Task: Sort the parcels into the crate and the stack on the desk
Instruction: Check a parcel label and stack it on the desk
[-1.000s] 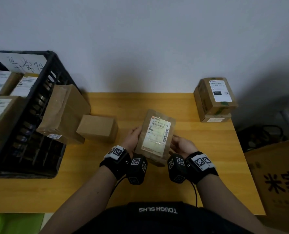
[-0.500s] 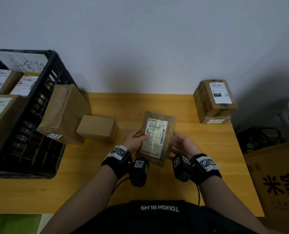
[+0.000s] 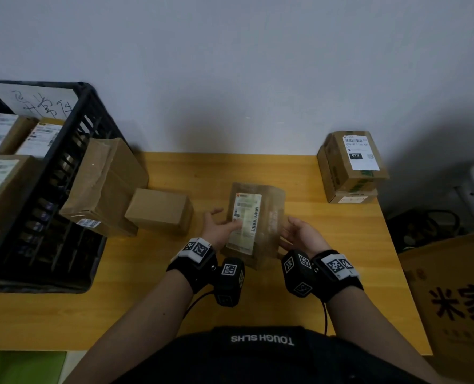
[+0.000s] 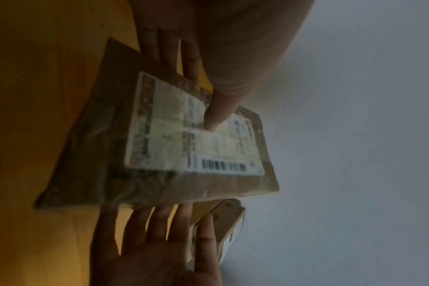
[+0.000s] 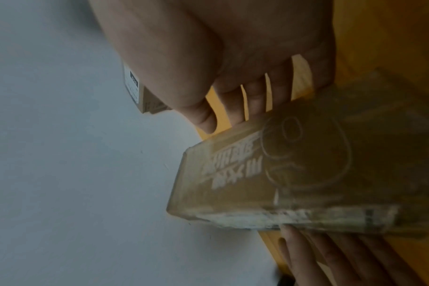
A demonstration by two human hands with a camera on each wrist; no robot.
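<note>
A flat brown parcel with a white label hangs over the middle of the desk. My left hand pinches its left side, thumb on the label, fingers below. My right hand supports the right side with straight fingers under it, its thumb free. The wrist views show the parcel tilted. The black crate at the left holds several labelled parcels. A stack of two boxes stands at the back right corner.
A large brown parcel leans against the crate, and a small plain box lies beside it. A big cardboard box with printed characters stands on the floor to the right, cables behind it.
The parcel has moved slightly away from me and turned, showing its right side. My left thumb has slid onto the label. My right hand has loosened, its thumb off the parcel.
</note>
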